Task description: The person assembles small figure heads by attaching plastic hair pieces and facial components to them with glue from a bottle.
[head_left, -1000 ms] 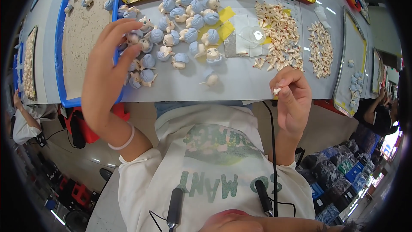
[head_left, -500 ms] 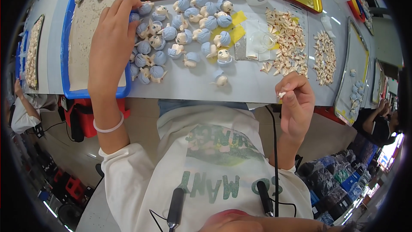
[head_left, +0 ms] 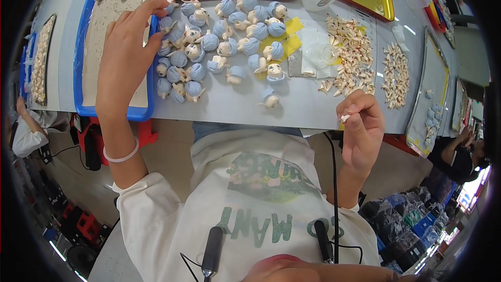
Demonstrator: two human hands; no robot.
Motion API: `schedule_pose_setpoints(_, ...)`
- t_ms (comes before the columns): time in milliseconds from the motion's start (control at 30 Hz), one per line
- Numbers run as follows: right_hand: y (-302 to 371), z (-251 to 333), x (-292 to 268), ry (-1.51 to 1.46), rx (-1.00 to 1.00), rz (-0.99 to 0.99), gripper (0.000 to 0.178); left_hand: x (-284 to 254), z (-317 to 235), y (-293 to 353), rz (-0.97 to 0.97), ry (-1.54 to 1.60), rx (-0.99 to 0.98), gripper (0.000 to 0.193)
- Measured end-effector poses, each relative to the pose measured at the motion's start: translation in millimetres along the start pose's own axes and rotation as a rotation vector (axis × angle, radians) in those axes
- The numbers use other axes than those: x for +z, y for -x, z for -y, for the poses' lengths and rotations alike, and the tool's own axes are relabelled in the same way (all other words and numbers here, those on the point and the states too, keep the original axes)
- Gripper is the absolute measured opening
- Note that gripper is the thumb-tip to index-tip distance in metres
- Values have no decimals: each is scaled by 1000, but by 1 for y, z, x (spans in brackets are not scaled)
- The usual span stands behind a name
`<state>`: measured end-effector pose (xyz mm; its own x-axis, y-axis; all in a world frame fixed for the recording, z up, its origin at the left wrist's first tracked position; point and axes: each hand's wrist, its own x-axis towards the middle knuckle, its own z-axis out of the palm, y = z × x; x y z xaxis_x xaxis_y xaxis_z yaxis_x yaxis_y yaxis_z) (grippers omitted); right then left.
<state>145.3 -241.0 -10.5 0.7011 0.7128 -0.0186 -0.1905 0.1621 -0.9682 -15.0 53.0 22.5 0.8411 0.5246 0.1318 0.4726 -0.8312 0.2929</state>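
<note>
Heads (head_left: 227, 48) lie just right of our nearer left hand (head_left: 124, 42), its fingers (head_left: 148, 8) wide, perhaps touching one; our right hand (head_left: 365, 122) pinches a pale piece (head_left: 345, 118).

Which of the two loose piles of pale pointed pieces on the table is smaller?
The rightmost pile, near the long tray, covers less space; the larger pile spreads beside the clear round dish.

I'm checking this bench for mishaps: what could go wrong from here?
The small pale piece pinched in the right hand could slip and drop near the table edge. The left hand, close to crowded blue-haired doll heads, might knock some together. The lone doll head toward the front could roll if bumped.
</note>
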Motion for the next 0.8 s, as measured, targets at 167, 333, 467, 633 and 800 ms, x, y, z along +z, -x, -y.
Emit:
schedule_pose_setpoints(167, 0, 1, 1, -12, 0, -10, 13, 1, -4, -3, -26, -83, 45, 29)
schedule_pose_setpoints(333, 0, 1, 0, -18, 6, -10, 13, 5, -7, -5, -54, -204, 114, 23)
schedule_pose_setpoints(467, 0, 0, -1, -19, 1, -9, 12, 8, -6, -6, -98, -194, 115, 21)
schedule_pose_setpoints(633, -1, -2, -2, -4, 1, -2, 12, 12, -4, -6, -127, -180, 141, 21)
schedule_pose_setpoints(800, -1, -2, 0, -10, 2, 5, 12, 17, 2, -8, -173, -161, 185, 21)
